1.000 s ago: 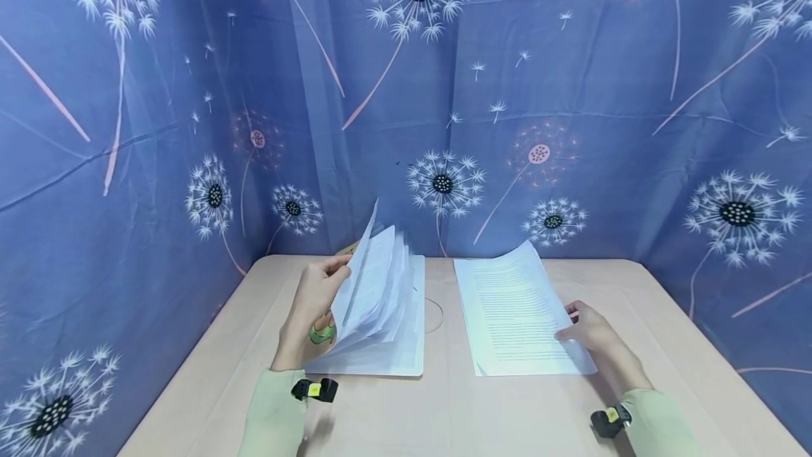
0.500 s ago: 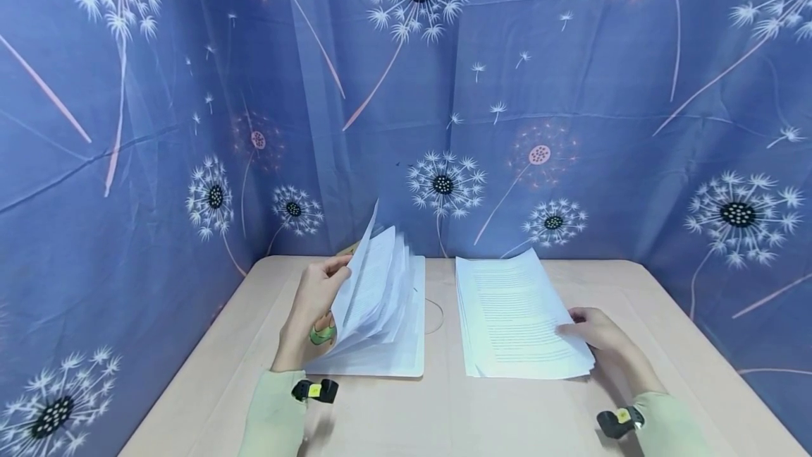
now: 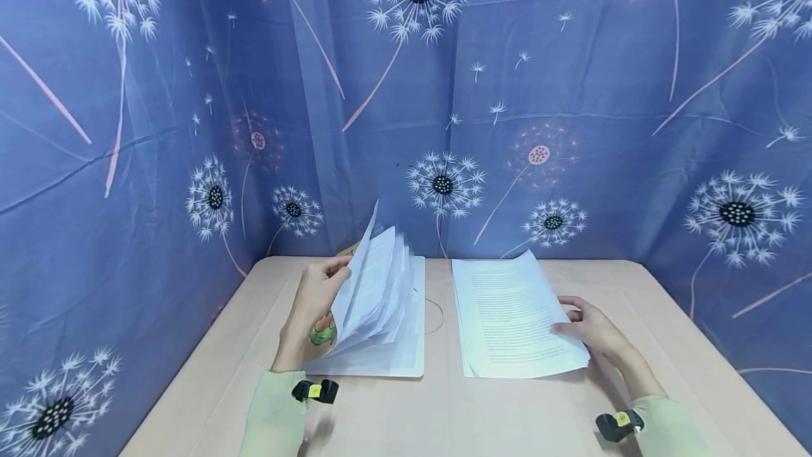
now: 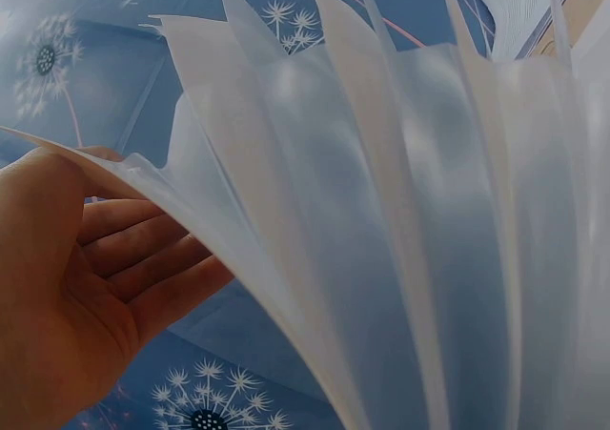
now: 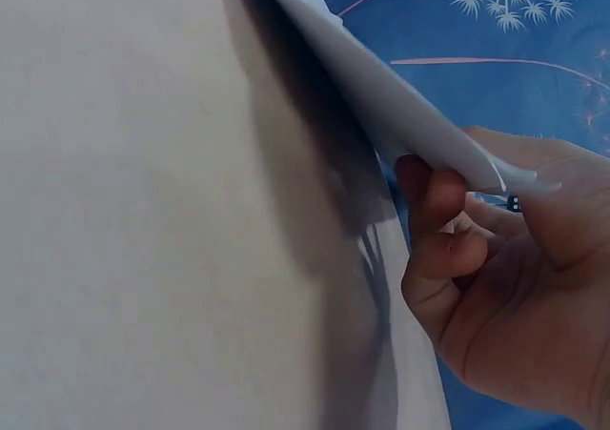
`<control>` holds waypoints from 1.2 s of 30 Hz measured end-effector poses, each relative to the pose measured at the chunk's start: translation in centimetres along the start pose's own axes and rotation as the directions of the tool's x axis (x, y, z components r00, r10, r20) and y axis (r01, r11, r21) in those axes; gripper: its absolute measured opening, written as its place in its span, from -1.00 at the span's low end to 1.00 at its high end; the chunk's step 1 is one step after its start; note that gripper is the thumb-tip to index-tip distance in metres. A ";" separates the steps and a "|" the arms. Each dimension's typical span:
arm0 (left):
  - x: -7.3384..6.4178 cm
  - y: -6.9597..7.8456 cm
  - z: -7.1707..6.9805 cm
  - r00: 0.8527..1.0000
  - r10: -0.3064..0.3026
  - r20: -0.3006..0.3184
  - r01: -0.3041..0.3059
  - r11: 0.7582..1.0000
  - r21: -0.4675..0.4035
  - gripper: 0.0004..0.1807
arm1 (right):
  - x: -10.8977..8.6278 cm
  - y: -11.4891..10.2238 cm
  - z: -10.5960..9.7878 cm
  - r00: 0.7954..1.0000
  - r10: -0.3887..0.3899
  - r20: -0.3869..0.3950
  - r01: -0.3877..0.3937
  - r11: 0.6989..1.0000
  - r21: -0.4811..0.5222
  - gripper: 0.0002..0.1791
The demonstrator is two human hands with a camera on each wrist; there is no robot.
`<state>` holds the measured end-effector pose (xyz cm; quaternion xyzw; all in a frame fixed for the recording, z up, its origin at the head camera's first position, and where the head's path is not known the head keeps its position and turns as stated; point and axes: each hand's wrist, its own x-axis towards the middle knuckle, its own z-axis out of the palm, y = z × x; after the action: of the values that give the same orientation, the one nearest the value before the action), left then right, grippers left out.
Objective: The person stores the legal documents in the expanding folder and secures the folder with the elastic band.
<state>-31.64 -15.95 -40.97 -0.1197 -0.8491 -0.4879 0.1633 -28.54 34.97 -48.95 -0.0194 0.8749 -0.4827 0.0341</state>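
On the table's left side a clear-pocket folder [image 3: 374, 295] stands partly open, with its leaves fanned and a cartoon print showing under the left hand. My left hand [image 3: 314, 295] pinches the left leaves near their outer edge and keeps them raised. Transparent sleeves [image 4: 419, 220] spread out beside the left hand [image 4: 86, 296] in the left wrist view. To the right, a stack of printed paper [image 3: 514, 316] lies with its right side lifted. My right hand [image 3: 593, 330] holds that side, thumb on top and curled fingers beneath the paper [image 5: 400, 106] in the right wrist view.
A pale cloth covers the table [image 3: 444, 415]. Blue curtains [image 3: 380, 125] with dandelion prints hang at the back and both sides. A thin curved line [image 3: 440, 312] shows between folder and paper. Each wrist wears a black camera [image 3: 614, 426].
The paper stack has shifted slightly and its lifted right side has come down a little. My right hand has changed its hold along that edge. The left hand and folder keep still.
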 end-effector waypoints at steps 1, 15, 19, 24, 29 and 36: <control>0.0 0.0 0.0 1.000 0.001 -0.001 -0.001 1.000 -0.001 -0.62 | 0.0 -0.1 -0.1 1.000 0.003 0.004 -0.003 1.000 -0.009 -0.11; -0.2 0.0 0.0 1.000 -0.010 0.010 0.010 1.000 -0.013 -0.63 | -0.8 0.0 -0.2 0.987 0.047 0.151 -0.058 0.996 0.068 -0.24; -0.1 0.1 0.0 1.000 -0.007 0.003 0.007 1.000 -0.005 -0.63 | -0.8 0.2 -0.2 0.990 0.027 0.137 -0.039 0.995 0.090 -0.29; -0.1 0.1 0.0 1.000 -0.005 0.003 0.005 1.000 -0.009 -0.63 | -0.7 0.2 -0.5 0.993 -0.008 0.114 -0.010 0.987 0.158 -0.36; -0.2 0.1 -0.1 1.000 0.002 0.003 -0.002 1.000 -0.008 -0.63 | -0.8 0.0 -0.9 0.992 -0.084 0.093 0.060 0.970 0.235 -0.37; -0.2 0.0 -0.2 1.000 0.004 0.001 -0.004 1.000 -0.005 -0.64 | -1.0 -0.8 -1.4 0.993 -0.099 0.069 0.075 0.953 0.293 -0.37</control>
<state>-31.47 -16.14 -40.98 -0.1219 -0.8478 -0.4895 0.1637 -27.69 35.80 -47.54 -0.0728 0.7909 -0.6054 0.0515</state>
